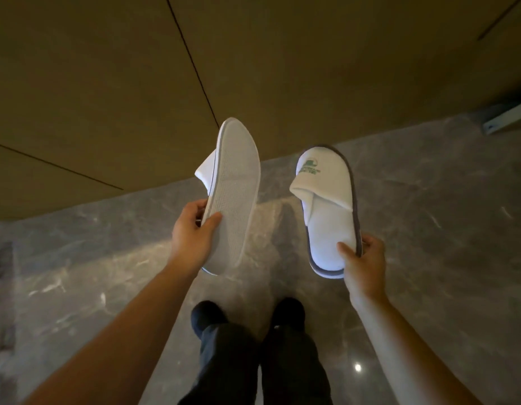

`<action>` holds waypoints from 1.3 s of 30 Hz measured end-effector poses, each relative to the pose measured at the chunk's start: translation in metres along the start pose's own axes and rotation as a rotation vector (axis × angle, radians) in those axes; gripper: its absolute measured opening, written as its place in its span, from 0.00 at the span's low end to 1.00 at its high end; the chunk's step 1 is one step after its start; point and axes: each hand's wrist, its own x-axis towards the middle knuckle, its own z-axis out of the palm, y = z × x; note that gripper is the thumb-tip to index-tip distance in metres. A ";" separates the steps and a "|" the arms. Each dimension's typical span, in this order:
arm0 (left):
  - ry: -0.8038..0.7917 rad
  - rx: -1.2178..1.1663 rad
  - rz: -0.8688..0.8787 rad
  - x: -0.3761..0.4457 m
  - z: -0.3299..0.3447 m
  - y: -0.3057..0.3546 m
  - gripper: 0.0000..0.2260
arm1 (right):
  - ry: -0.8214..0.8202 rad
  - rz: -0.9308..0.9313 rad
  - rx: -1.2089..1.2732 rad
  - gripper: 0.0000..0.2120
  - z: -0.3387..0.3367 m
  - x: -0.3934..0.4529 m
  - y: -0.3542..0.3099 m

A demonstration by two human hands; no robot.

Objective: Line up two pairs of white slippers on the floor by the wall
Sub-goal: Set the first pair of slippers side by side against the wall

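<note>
- The tan panelled wall [107, 83], crossed by thin dark seams, fills the upper part of the view and meets the floor in a slanting line; everything below is placed relative to it.
- The grey veined marble floor [78, 273], glossy with light reflections, spreads out below the wall.
- The left hand [192, 232] is clamped on the heel end of a white slipper with a textured mesh sole [233, 194], thumb on the sole and fingers behind it. This slipper is held in the air, tilted on its edge with the sole facing the camera and the toe pointing up across the foot of the wall.
- Two dark-trousered legs with dark shoes [253, 340] stand on the floor, well short of the wall.
- The right hand [363, 267] grips the heel end of a white terry slipper with grey edging and a green logo [326, 206], thumb on the insole. It is held right side up, toe toward the wall, clear of the floor.
- The two hands are apart, and the slippers do not touch.
- A pale metal fitting [507, 118] sits at the wall's base at the far right.
</note>
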 end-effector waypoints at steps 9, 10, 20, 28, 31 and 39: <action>-0.116 0.022 0.041 0.110 0.141 -0.137 0.10 | 0.086 0.114 0.043 0.18 0.095 0.134 0.164; -0.132 0.030 0.056 0.124 0.157 -0.152 0.10 | 0.104 0.116 0.057 0.18 0.106 0.152 0.179; -0.224 0.068 0.277 0.235 0.261 -0.241 0.10 | 0.207 0.071 0.199 0.17 0.177 0.294 0.293; -0.213 0.058 0.287 0.237 0.264 -0.262 0.11 | 0.141 -0.085 -0.066 0.27 0.190 0.275 0.289; -0.237 0.065 0.334 0.234 0.262 -0.263 0.10 | -0.032 -0.027 0.115 0.27 0.214 0.258 0.266; -0.479 -0.012 0.475 0.209 0.247 -0.256 0.14 | -0.303 0.004 0.407 0.33 0.252 0.231 0.223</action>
